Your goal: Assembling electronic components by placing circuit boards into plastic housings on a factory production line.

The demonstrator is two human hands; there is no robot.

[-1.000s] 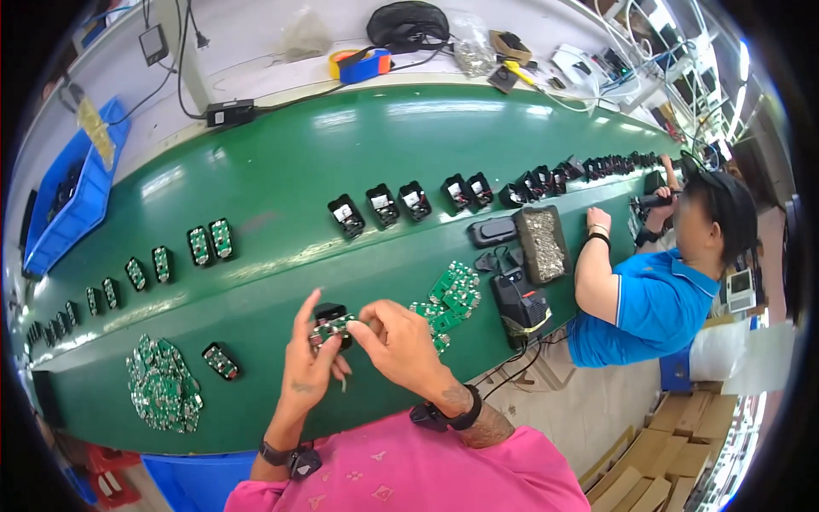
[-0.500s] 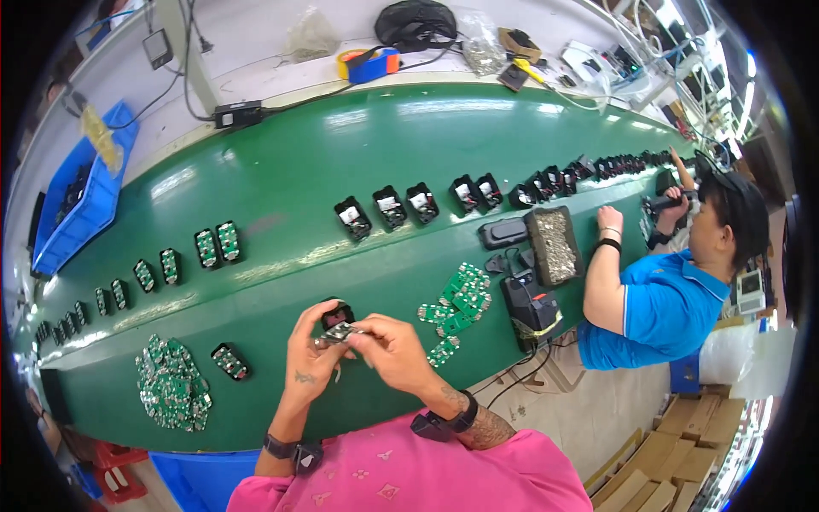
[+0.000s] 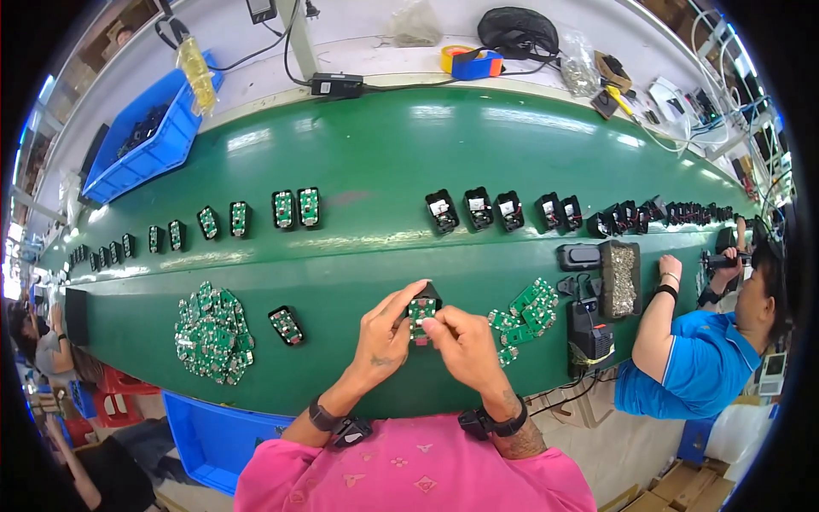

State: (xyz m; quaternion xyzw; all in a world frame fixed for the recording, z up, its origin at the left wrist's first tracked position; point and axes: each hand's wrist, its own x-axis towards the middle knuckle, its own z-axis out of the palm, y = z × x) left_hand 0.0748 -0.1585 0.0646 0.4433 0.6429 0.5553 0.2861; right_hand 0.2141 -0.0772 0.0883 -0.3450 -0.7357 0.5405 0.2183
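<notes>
Before me, my left hand (image 3: 383, 338) wraps around a small black plastic case (image 3: 429, 294). A green circuit board (image 3: 417, 309) lies over the case's opening, and the thumb of my right hand (image 3: 463, 346) presses on its face. The fingers of my right hand are bent in beside the case; part of the board is hidden under them. To the left lies a black case with a green board in it (image 3: 286, 325). Beyond that, a heap of green circuit boards (image 3: 213, 334) is piled up. A smaller scatter of boards (image 3: 535, 309) lies right of my right hand.
Several cases with boards (image 3: 296, 209) and open cases with wires (image 3: 479, 208) line the green bench (image 3: 375, 154). At right stand a tray of small metal parts (image 3: 620, 280) and a black device (image 3: 590, 333). A person in blue (image 3: 695, 354) sits there. A blue bin (image 3: 153, 141) is back left.
The board, tilted above the case half a second ago, now lies flat over its opening under my right thumb. The whole view has shifted, with bench things appearing further right.
</notes>
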